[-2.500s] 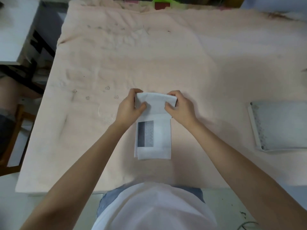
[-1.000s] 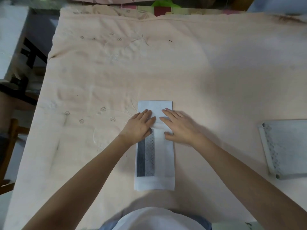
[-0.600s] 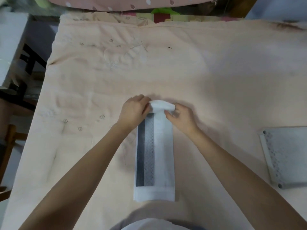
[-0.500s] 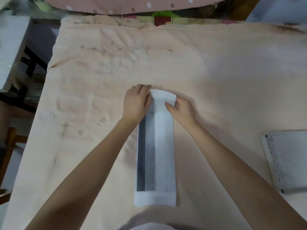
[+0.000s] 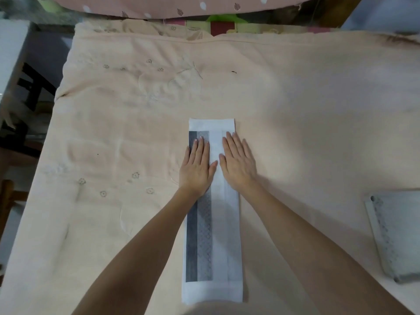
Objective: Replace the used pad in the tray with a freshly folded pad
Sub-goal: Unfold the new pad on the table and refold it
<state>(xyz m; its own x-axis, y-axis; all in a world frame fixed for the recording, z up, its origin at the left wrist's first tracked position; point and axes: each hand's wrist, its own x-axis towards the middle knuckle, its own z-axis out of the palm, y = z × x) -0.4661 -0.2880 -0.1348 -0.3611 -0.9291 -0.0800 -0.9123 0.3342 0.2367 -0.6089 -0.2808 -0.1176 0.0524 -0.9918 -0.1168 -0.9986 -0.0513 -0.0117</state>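
Peach-coloured cloth (image 5: 295, 123), embroidered with small flowers, is seen spread over the worktop. At its middle a long white folded pad (image 5: 221, 235) with a dark grey patterned stripe along its left side is laid out flat, running lengthwise from the near edge of the cloth towards its centre. The left hand (image 5: 196, 165) is laid flat on the far part of the pad, over the grey stripe, with fingers straight and held together. The right hand (image 5: 237, 163) is pressed flat just beside it on the white part of the pad, fingers straight and slightly spread. Well to the right of the pad, a grey-lined white tray (image 5: 395, 235) is cut off by the picture's edge.
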